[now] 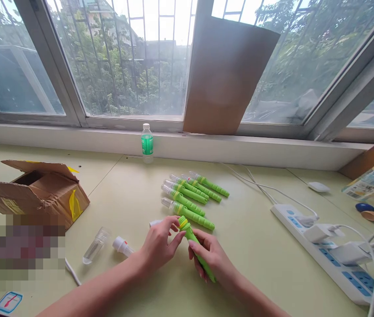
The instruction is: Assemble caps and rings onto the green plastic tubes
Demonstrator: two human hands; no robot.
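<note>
My right hand [214, 255] is wrapped around the body of a green plastic handle [190, 235], which tilts with its top toward the upper left. At that top, by a yellow ring, the thumb and fingers of my left hand [160, 242] are closed on the same handle. Just beyond lie several similar green handles [192, 215] with clear tips, side by side on the table. A clear plastic tube [95, 246] and a white-capped piece [121, 245] rest left of my left hand. Another white piece [154, 223] is partly hidden behind that hand.
An opened cardboard box [55, 189] stands at the left, near a blurred patch. A green-labelled bottle [147, 144] is by the window ledge. At the right, a power strip [332, 255] carries plugged chargers and white cables. Cardboard [226, 79] covers part of the window.
</note>
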